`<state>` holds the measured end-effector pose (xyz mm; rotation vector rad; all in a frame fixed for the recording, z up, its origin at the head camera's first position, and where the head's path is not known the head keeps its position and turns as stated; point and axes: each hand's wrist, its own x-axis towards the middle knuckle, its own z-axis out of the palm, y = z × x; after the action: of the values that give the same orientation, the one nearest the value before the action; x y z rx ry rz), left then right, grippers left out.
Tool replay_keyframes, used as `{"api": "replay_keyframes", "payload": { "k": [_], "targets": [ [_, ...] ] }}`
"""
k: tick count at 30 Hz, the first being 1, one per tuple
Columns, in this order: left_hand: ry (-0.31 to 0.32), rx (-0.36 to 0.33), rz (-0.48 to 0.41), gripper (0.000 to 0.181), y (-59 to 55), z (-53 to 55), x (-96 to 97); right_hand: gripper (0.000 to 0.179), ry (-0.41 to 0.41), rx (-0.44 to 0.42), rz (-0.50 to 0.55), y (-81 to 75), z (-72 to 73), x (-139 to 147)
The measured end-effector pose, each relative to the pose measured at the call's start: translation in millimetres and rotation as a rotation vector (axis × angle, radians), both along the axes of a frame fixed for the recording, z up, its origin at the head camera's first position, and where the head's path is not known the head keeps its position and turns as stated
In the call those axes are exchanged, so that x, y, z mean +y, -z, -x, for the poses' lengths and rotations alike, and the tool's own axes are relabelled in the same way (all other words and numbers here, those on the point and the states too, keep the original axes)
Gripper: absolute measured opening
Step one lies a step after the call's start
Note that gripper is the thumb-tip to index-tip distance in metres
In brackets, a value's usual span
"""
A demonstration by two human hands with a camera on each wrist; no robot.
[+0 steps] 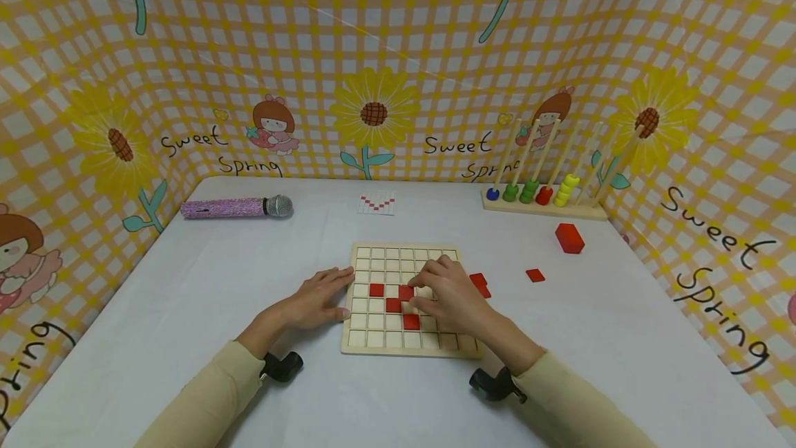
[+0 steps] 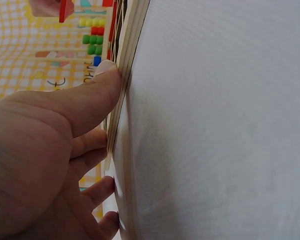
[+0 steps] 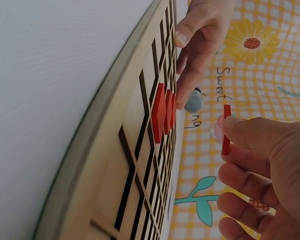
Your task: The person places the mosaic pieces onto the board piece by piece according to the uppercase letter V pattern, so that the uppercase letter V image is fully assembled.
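Observation:
A square wooden board [image 1: 373, 340] with a raised grid lies flat on the white table. Red square tiles fill three cells: an upper left tile [image 1: 376, 290], a middle tile [image 1: 394, 305] and a lower right tile [image 1: 411, 322]. Between thumb and forefinger, my right hand [image 1: 457, 299] pinches another red tile [image 3: 226, 131], held above the board on edge in the right wrist view. My left hand [image 1: 314, 299] rests at the board's left edge, thumb and fingertips against its side, fingers loosely extended.
Loose red tiles [image 1: 480, 285] lie just right of the board, and a single tile [image 1: 535, 275] farther right. Behind them are a red block [image 1: 569, 238] and a bead abacus [image 1: 544, 209]. A patterned card [image 1: 376, 203] and glittery microphone [image 1: 230, 208] lie at the back.

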<state>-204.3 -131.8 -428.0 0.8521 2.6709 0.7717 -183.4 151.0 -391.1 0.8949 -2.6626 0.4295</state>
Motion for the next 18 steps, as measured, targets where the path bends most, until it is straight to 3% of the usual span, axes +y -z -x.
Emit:
{"api": "replay_keyframes", "payload": {
  "k": [9, 18],
  "targets": [
    [0.006, 0.006, -0.004, 0.069, -0.7, -0.1, 0.1, 0.023, -0.008, 0.004, -0.01, 0.8, 6.9, -10.9],
    [0.002, -0.001, -0.003, 0.07, 2.1, 1.1, -0.5, 0.024, 0.006, -0.069, 0.011, -2.7, 14.0, -25.0]
  ]
}}
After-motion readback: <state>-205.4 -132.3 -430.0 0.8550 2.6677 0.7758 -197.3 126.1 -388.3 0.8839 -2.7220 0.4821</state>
